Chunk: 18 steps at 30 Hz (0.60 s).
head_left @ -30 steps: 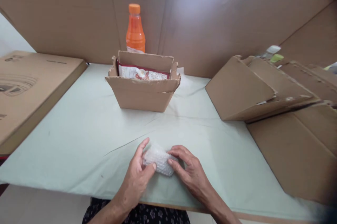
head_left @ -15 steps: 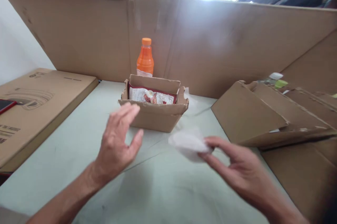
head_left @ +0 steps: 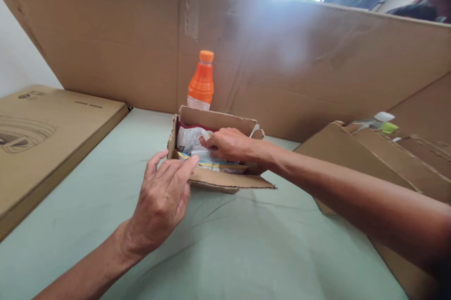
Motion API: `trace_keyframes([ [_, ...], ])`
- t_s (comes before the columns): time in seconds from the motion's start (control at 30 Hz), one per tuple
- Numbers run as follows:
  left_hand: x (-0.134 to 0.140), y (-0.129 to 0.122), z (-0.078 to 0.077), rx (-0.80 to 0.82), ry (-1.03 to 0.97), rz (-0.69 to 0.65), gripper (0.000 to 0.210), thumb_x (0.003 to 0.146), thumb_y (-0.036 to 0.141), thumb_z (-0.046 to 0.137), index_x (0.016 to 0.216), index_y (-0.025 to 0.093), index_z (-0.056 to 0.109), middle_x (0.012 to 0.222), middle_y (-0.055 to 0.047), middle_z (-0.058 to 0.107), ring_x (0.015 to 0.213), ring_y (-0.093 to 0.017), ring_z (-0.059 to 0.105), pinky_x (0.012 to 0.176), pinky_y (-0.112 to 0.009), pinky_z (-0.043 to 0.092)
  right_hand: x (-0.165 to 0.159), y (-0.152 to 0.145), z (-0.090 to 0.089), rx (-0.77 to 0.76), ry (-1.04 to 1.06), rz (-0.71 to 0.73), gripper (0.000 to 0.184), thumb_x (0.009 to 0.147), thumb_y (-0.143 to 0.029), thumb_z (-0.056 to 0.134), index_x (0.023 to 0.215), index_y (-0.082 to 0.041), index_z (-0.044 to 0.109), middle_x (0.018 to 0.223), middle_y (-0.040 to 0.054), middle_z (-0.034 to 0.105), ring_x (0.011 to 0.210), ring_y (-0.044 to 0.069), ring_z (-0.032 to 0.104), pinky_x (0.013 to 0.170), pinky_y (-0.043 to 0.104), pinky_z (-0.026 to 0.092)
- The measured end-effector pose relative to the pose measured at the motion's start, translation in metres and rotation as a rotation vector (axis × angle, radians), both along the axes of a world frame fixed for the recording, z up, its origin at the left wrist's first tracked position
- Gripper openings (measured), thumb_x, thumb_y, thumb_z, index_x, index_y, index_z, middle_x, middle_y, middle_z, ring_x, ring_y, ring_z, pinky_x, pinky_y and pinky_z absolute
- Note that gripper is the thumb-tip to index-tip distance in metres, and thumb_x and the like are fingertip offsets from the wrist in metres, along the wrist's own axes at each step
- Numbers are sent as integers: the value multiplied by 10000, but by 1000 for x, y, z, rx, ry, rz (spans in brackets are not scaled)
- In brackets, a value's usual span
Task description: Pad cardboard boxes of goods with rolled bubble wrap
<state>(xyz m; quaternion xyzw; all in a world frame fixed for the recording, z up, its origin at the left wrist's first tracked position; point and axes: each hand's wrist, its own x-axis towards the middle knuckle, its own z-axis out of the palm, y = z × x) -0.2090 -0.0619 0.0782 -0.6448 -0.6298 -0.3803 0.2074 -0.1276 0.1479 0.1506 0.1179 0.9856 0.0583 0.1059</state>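
A small open cardboard box (head_left: 229, 177) stands on the pale green table, its front flap tilted outward. Inside are a white packet with a food picture (head_left: 188, 136) and, in front of it, a blue-and-yellow packet (head_left: 221, 166). My right hand (head_left: 229, 144) reaches into the box from the right. Its fingers are closed on a translucent white thing (head_left: 201, 153), thin and plastic-looking, partly hidden by the hand. My left hand (head_left: 164, 192) grips the box's front left corner by the flap, its fingers over the edge.
An orange bottle (head_left: 201, 82) stands behind the box. A large flat carton (head_left: 63, 112) lies at the left. On the right, cardboard dividers (head_left: 362, 159) hold a white-capped clear bottle (head_left: 384, 117). A tall cardboard wall (head_left: 299, 74) closes off the back.
My right hand has carried the translucent white thing leftward into the box. My left hand has come onto the box's front corner, and the front flap now leans outward.
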Motion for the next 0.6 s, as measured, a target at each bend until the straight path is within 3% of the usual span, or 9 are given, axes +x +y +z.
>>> trace_keyframes([
  [0.13,-9,17,9,35,13,13,590,902,34,510,1448,228,404,976,-23,697,964,-195,662,1101,-517,408,-12,-9,-6,34,-96,41,202,896,-122,573,978,-180,748,843,69,764,690,180,669,566,272,341],
  [0.23,-11,22,10,144,6,99,599,882,94,598,1437,247,433,1164,-76,647,1159,-261,604,1109,-535,413,-6,-6,14,83,-61,67,184,879,-195,655,1039,-168,742,909,81,770,765,207,691,612,278,397],
  [0.3,-14,16,7,206,-61,153,660,861,137,649,1466,259,415,1344,-113,559,1302,-302,517,1134,-537,396,21,-2,34,107,161,12,181,868,-283,699,1002,-171,747,926,67,768,809,209,692,680,295,444],
  [0.4,-23,-5,-7,144,-309,205,659,871,210,655,1480,278,412,1425,-106,513,1332,-293,506,1147,-521,406,95,-2,50,118,750,-235,185,940,-300,615,984,-173,742,947,53,767,819,172,682,778,323,487],
  [0.43,-26,-13,-13,91,-429,219,635,877,244,652,1469,283,427,1425,-99,518,1312,-285,529,1132,-515,430,124,-4,46,108,902,-327,199,955,-315,594,974,-183,741,938,54,766,797,165,680,779,325,497],
  [0.5,-32,-23,-28,-26,-684,224,607,875,320,657,1447,291,455,1434,-94,525,1277,-276,563,1085,-505,485,173,-13,22,21,1066,-521,195,939,-358,611,922,-208,735,837,51,755,747,181,679,738,334,516],
  [0.57,-34,-22,-39,-108,-905,192,619,853,381,675,1429,286,468,1449,-102,521,1290,-281,559,1046,-497,519,198,-23,-18,-225,1013,-591,185,897,-368,647,951,-210,726,873,64,764,749,198,692,690,335,542],
  [0.6,-35,-17,-43,-135,-986,168,625,840,403,684,1416,278,476,1450,-107,523,1311,-288,542,1040,-495,522,198,-28,-41,-350,932,-590,267,877,-374,659,1074,-202,709,985,88,768,779,207,700,666,336,554],
])
